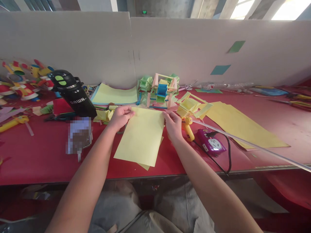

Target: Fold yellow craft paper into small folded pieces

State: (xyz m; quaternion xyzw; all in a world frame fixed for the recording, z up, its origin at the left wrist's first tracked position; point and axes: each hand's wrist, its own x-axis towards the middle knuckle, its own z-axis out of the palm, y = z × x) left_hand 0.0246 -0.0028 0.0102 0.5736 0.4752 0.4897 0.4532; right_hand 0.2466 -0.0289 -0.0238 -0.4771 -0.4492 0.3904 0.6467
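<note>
Currently | left hand (120, 117) and right hand (173, 124) pinch the pale-yellow paper sheet (143, 137) near far corners | uneven pulling could crease it

Black bottle (75, 97) left; purple socket block (209, 141) right.

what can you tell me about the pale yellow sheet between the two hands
The sheet is plain pale yellow, four-cornered, and looks like paper. It is spread out, with no print or fold lines visible. The left hand grips it near its far left corner, the right hand at its far right corner. It lies over the red table; another yellow piece peeks out beneath.
</note>
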